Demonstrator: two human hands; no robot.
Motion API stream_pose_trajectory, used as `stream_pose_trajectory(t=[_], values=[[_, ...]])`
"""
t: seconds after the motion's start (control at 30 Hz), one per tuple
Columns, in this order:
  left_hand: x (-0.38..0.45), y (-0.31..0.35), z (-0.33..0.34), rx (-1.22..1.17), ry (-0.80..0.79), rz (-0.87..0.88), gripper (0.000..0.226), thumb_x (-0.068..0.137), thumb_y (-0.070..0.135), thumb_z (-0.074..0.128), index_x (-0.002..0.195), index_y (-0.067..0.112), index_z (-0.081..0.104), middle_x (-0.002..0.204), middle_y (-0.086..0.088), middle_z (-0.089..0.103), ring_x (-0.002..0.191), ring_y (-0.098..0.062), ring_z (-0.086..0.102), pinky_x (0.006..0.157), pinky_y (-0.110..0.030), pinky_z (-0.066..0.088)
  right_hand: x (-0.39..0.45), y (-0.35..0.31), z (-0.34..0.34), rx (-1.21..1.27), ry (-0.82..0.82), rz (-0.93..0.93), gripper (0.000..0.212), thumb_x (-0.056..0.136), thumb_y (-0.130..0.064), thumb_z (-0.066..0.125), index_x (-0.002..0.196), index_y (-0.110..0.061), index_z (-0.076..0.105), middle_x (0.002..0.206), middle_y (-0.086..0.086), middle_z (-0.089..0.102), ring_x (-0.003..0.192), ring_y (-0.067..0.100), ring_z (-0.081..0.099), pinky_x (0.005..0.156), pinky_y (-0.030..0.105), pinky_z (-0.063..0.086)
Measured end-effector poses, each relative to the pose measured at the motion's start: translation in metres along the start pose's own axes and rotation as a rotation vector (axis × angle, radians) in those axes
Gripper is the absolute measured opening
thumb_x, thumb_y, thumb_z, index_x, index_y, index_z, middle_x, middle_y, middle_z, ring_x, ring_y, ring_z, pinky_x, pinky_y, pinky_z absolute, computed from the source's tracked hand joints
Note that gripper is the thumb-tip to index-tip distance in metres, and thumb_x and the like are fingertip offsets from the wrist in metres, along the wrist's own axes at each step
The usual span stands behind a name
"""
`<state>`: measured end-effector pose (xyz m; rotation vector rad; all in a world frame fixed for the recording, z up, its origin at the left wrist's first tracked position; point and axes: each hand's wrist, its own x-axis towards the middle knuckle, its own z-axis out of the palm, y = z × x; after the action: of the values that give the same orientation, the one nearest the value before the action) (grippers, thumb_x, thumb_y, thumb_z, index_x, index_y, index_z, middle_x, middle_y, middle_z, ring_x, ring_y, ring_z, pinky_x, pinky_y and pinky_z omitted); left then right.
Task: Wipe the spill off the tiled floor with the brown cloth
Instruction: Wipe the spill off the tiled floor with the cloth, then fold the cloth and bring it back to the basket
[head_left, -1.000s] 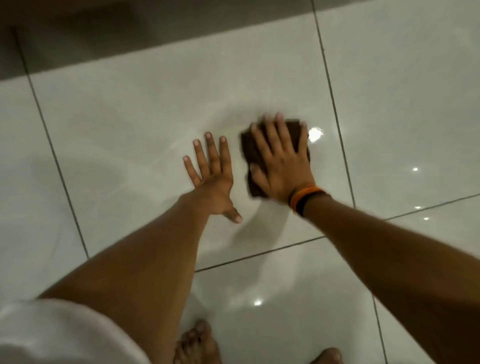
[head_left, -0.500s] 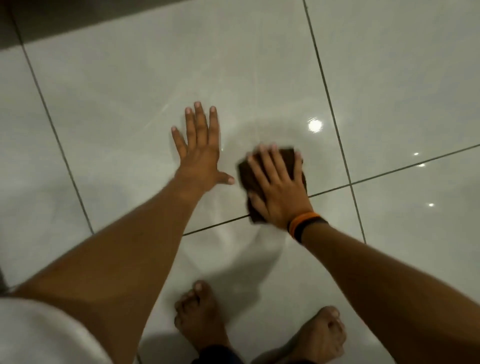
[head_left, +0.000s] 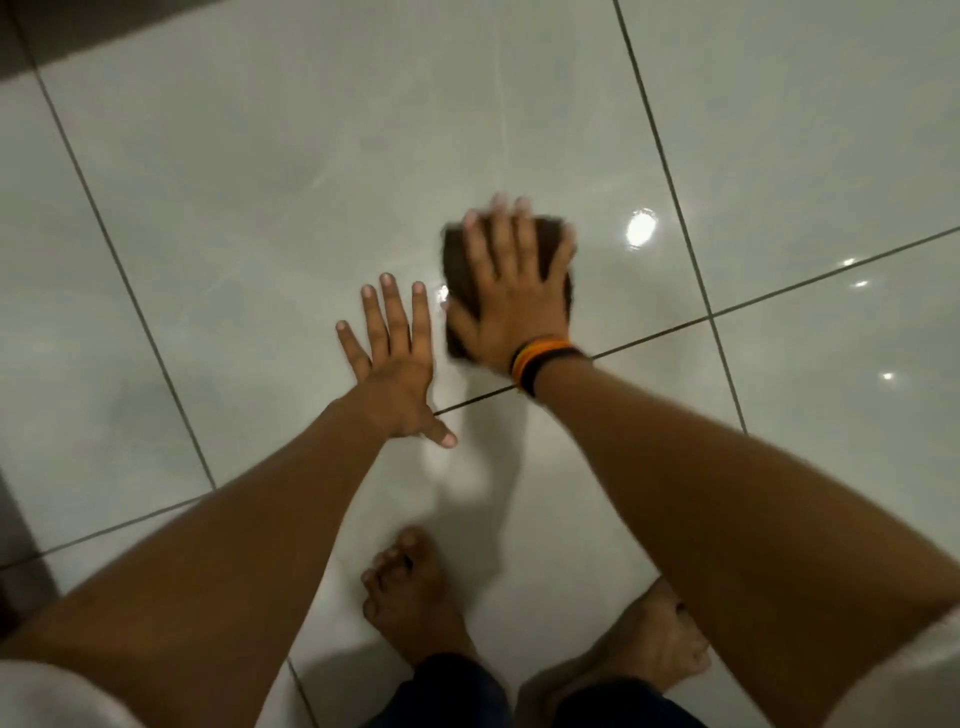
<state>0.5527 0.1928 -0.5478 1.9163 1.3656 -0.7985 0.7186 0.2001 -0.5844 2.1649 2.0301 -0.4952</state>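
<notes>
A folded brown cloth (head_left: 457, 260) lies flat on the glossy white tiled floor (head_left: 260, 182). My right hand (head_left: 511, 291), with orange and black bands at the wrist, presses down on it with fingers spread; the hand is motion-blurred. My left hand (head_left: 395, 358) rests flat on the tile just left of the cloth, fingers apart, holding nothing. A faint wet sheen (head_left: 441, 293) glints on the tile between the two hands. The spill's outline is hard to make out.
My two bare feet (head_left: 410, 592) (head_left: 654, 644) stand on the tile nearest me. Dark grout lines (head_left: 649, 335) cross just below the cloth. A dark strip (head_left: 15, 519) runs along the left edge. Light reflections (head_left: 641, 228) shine right of the cloth.
My right hand has slid the cloth forward, away from the grout line. My left hand now sits lower and closer beside the cloth. The view has tilted down, showing more of my feet.
</notes>
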Motion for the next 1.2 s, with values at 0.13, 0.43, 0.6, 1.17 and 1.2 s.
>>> stream_pose_trajectory(t=[0.13, 0.43, 0.6, 1.17, 1.2], values=[[-0.021, -0.006, -0.016, -0.074, 0.045, -0.011, 0.159, 0.067, 0.047, 0.094, 0.158, 0.008, -0.032, 0.168, -0.014, -0.038, 0.155, -0.033, -0.034, 0.128, -0.058, -0.013, -0.074, -0.004, 0.012, -0.012, -0.197, -0.327, 0.089, 0.088, -0.052, 0.047, 0.166, -0.023, 0.015, 0.175, 0.012, 0.01, 0.162, 0.034, 0.007, 0.122, 0.075, 0.006], [-0.132, -0.004, -0.068, -0.265, -0.121, 0.034, 0.102, 0.092, 0.032, 0.077, 0.167, 0.024, 0.008, 0.177, -0.002, 0.012, 0.163, -0.023, 0.011, 0.132, -0.043, 0.017, -0.208, 0.038, -0.119, 0.557, -0.352, 0.245, 0.064, 0.101, -0.013, 0.052, 0.161, -0.024, 0.031, 0.169, 0.006, 0.022, 0.149, 0.027, 0.037, 0.118, 0.028, 0.042], [-0.218, 0.04, -0.136, -0.747, -0.126, 0.092, 0.092, 0.082, 0.048, 0.083, 0.16, 0.039, 0.035, 0.164, 0.012, 0.037, 0.151, -0.009, 0.035, 0.124, -0.031, 0.031, -0.23, 0.01, -0.246, 1.2, -0.226, 0.604, 0.04, 0.101, -0.009, 0.05, 0.13, -0.035, 0.061, 0.122, -0.001, 0.064, 0.106, 0.015, 0.063, 0.086, 0.029, 0.058], [-0.457, -0.055, -0.297, -1.365, 0.282, -0.141, 0.017, 0.089, 0.026, 0.081, 0.094, 0.01, 0.076, 0.076, 0.001, 0.075, 0.068, -0.01, 0.07, 0.056, -0.019, 0.054, -0.253, -0.162, -0.488, 1.542, -0.685, 0.45, 0.054, 0.085, -0.031, 0.083, 0.135, -0.021, 0.065, 0.126, 0.004, 0.076, 0.114, 0.027, 0.073, 0.089, 0.051, 0.065], [-0.462, -0.07, -0.287, -1.382, 0.309, -0.164, 0.013, 0.089, 0.024, 0.081, 0.091, 0.013, 0.075, 0.075, 0.003, 0.075, 0.068, -0.009, 0.07, 0.057, -0.019, 0.055, -0.256, -0.179, -0.482, 1.519, -0.65, 0.485, 0.052, 0.086, -0.016, 0.081, 0.135, -0.016, 0.064, 0.126, 0.008, 0.075, 0.113, 0.03, 0.073, 0.084, 0.049, 0.066]])
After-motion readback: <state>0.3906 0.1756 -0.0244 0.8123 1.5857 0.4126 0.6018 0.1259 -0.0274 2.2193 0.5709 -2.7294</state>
